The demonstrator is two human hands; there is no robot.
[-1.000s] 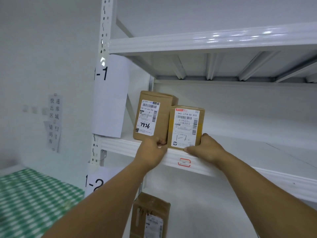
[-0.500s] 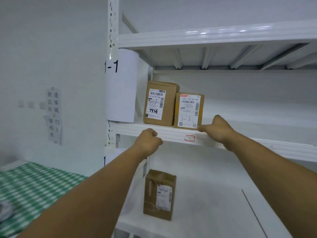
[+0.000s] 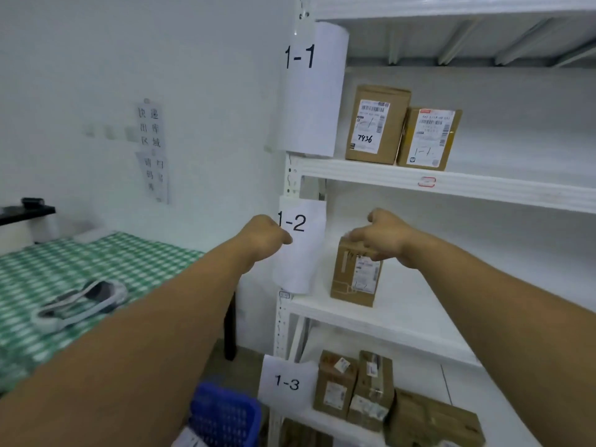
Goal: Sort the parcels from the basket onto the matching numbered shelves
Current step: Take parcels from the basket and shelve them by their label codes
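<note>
Left hand [image 3: 264, 235]: fingers curled into a fist that holds nothing, seen in front of the white paper sheet marked "1-2" [image 3: 301, 250].
Right hand [image 3: 383, 237]: fingers loosely extended toward 9 o'clock, thumb raised, gripping nothing. It overlaps the top of the brown cardboard box on the 1-2 shelf [image 3: 353, 275]; whether it touches that box cannot be told.
Task parcel: the shorter brown cardboard box with a handwritten "1-1" on its white label [image 3: 427, 140] stands upright on the white metal 1-1 shelf board [image 3: 500, 188], at 1 o'clock from the right hand and well apart from both hands.
Neighbour: the taller brown cardboard box marked "7936" [image 3: 375, 124] stands just beside it at 9 o'clock, apparently touching.
Shelf marker: the white paper sheet marked "1-1" [image 3: 311, 88] hangs on the upright at 9 o'clock of the two boxes.
Basket: the blue plastic basket [image 3: 225, 414] sits at 6 o'clock of the left hand, near the white paper sheet marked "1-3" [image 3: 287, 382].
Change from earlier frames: one second ago the fingers of both hands touched the lower front of the task parcel. Half a second ago the right hand lay at the shelf edge and the left was already clear. Both hands are now down at the 1-2 level.
</note>
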